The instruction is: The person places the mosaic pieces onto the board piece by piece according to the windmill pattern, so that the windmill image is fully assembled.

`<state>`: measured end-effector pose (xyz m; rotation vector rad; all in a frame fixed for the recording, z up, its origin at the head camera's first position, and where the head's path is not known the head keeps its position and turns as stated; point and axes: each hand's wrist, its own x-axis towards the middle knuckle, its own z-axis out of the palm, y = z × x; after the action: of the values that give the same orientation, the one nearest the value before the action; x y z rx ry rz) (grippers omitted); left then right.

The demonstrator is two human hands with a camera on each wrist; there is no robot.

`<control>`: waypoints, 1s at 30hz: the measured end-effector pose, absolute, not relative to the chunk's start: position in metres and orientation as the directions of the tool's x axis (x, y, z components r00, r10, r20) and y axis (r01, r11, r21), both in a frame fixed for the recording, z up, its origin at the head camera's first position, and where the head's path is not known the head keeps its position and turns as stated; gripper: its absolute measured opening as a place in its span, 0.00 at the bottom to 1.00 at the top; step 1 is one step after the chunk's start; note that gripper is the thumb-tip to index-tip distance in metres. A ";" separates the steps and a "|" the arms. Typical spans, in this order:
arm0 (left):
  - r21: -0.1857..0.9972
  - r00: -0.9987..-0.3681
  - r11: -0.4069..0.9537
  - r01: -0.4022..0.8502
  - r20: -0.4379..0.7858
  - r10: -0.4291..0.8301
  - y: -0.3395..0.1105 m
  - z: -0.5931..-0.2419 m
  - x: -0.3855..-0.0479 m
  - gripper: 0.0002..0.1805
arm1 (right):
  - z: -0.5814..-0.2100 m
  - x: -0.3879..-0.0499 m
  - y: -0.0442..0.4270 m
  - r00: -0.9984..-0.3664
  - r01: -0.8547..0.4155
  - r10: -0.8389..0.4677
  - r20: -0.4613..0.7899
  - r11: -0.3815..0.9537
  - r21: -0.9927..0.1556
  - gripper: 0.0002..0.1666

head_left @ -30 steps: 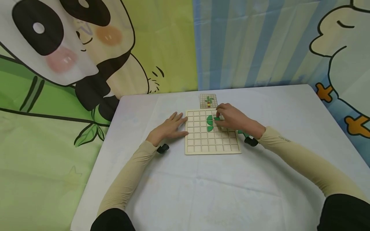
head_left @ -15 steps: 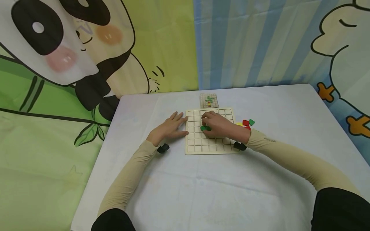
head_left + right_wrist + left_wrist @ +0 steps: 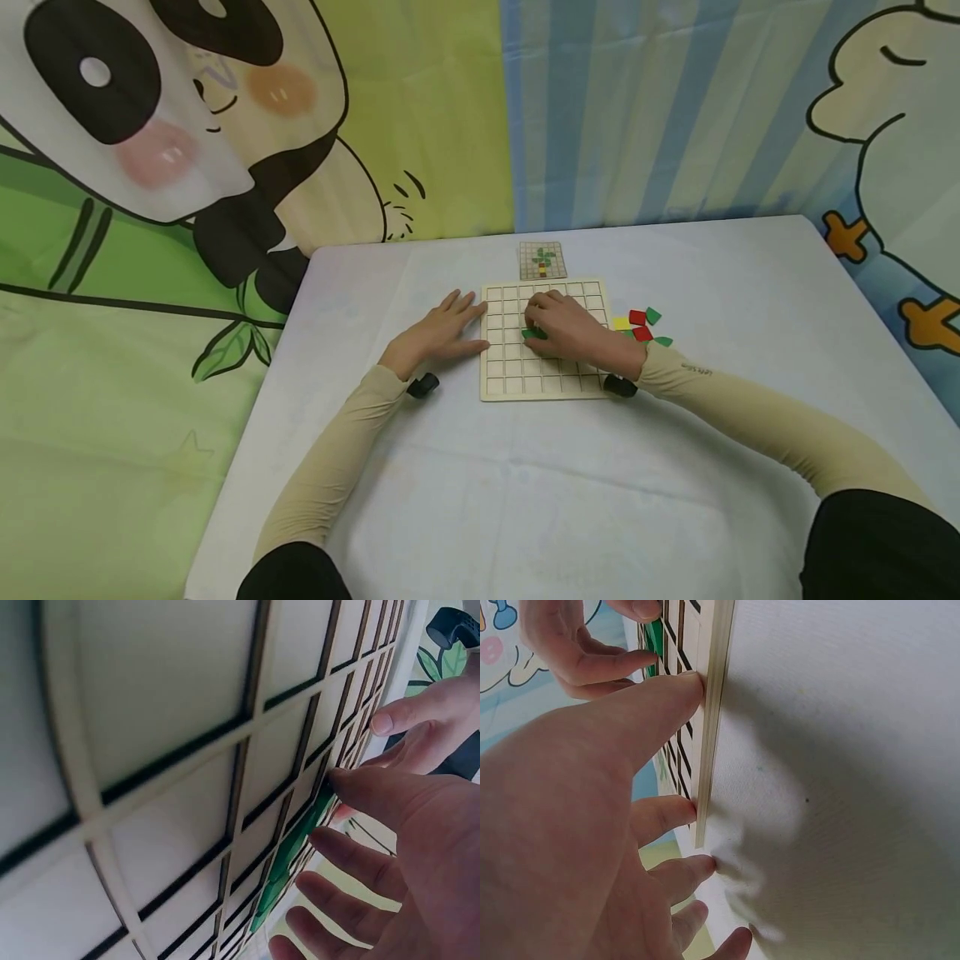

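My left hand [image 3: 435, 337] lies with fingers spread at the left edge of a pale wooden grid board [image 3: 517, 386]. In the left wrist view its thumb [image 3: 682, 688] and index finger touch the board's rim. My right hand [image 3: 566, 325] is over the board, pinching a green piece [image 3: 528, 333] between thumb and index finger, low against the grid. Several green pieces [image 3: 281, 862] show in a row on the board in the right wrist view. The head view has most of them hidden under the right hand.
Behind the board lies a small pattern card [image 3: 543, 260]. Right of the board are loose pieces, among them a red square [image 3: 637, 317], a yellow piece [image 3: 621, 323] and a green piece [image 3: 653, 317]. A printed cloth backdrop [image 3: 435, 125] stands beyond the white table [image 3: 450, 500].
My right hand has moved left across the board, from the green pieces' right side to their left, uncovering the loose pieces. Over the last half second it has barely moved. The left hand stays put.
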<state>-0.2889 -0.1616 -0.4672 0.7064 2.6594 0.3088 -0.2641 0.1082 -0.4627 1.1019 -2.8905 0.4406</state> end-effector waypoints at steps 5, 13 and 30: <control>0.312 -0.803 0.849 0.426 -0.301 0.514 -0.161 -0.471 -0.290 0.47 | -0.460 -0.264 0.112 -0.770 -0.627 -0.634 0.067 0.734 -0.260 0.13; 0.316 -0.804 0.848 0.425 -0.298 0.515 -0.161 -0.471 -0.290 0.46 | -0.458 -0.265 0.113 -0.777 -0.619 -0.627 0.056 0.745 -0.247 0.09; 0.295 -0.806 0.849 0.438 -0.289 0.516 -0.162 -0.472 -0.291 0.47 | -0.449 -0.261 0.159 -0.770 -0.602 -0.638 0.009 0.721 -0.344 0.32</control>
<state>-0.2914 -0.1619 -0.4724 0.7129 2.6658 0.3032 -0.2608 0.1586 -0.4487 1.0906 -3.0159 0.5406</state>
